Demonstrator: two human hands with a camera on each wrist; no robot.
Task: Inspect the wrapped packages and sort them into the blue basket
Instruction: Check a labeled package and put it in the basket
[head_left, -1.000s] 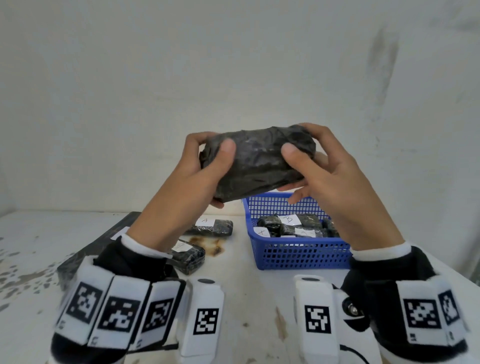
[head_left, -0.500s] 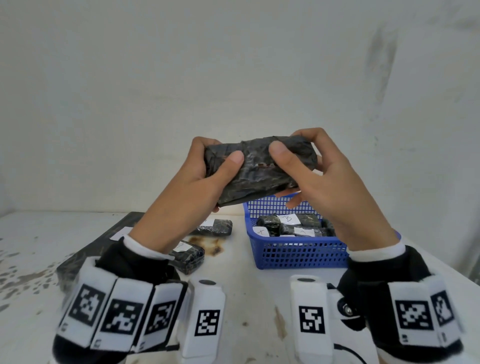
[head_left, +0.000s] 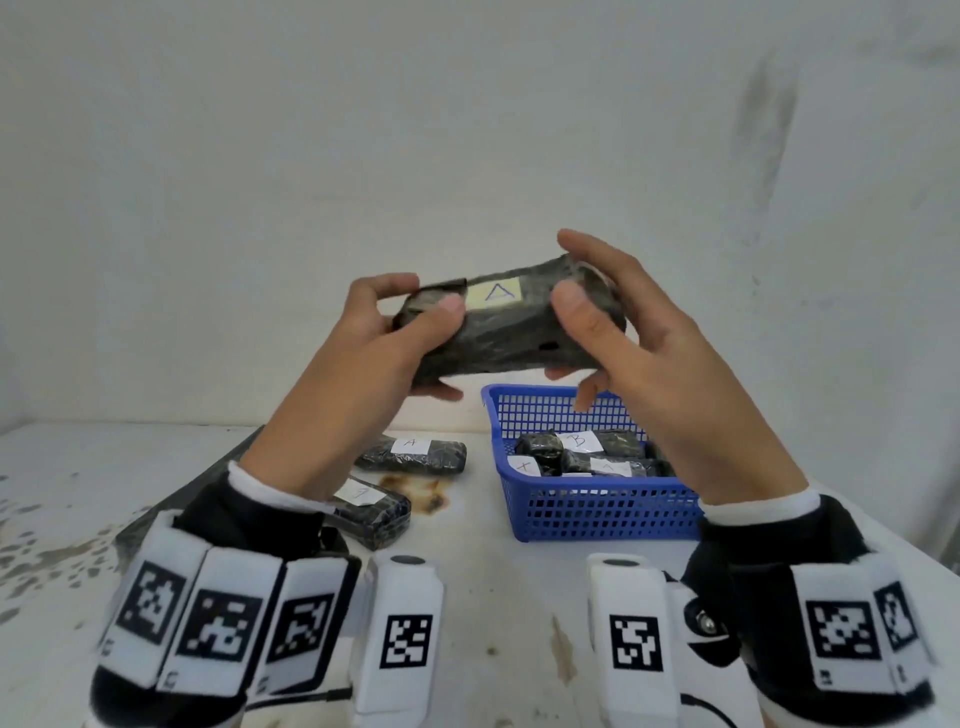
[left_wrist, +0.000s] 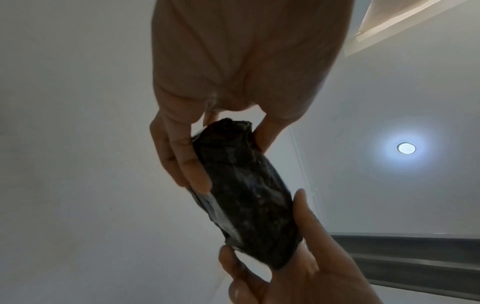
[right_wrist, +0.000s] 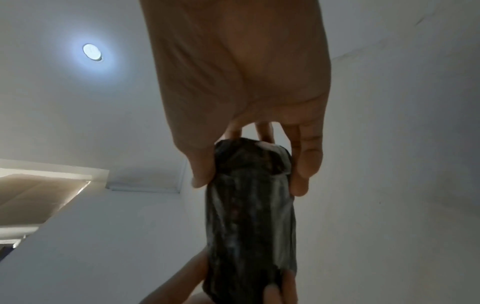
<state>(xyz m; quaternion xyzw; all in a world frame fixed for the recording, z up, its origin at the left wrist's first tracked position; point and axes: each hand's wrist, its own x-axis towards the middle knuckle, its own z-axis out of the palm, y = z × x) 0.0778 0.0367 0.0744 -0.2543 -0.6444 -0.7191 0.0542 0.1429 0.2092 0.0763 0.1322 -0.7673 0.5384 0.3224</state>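
Two hands held one dark wrapped package (head_left: 511, 325) up in the air above the white worktop (head_left: 493, 587), level with the wall behind it. Beneath them the worktop carried a flat dark sheet (head_left: 156, 519) near its left edge, mostly hidden by the left wrist. The blue basket (head_left: 592, 506) stood toward the right edge, with several wrapped packages (head_left: 576, 454) lying in it, white labels up; B and X could be read on two of them. The held package lay roughly level, its right end slightly higher, and a pale label (head_left: 496, 292) with a drawn triangle faced up. The left hand (head_left: 358, 364) gripped its left end, thumb on the top face and fingers curled round behind and beneath. The right hand (head_left: 639, 332) clamped the right end, thumb on the near side and fingers wrapped over the far side. Left of the basket, toward the back edge, a package labelled A (head_left: 413, 454) lay on the worktop. Another labelled package (head_left: 371, 512) lay nearer, partly covered by the left wrist. A brown stain (head_left: 421, 491) marked the worktop between these two.
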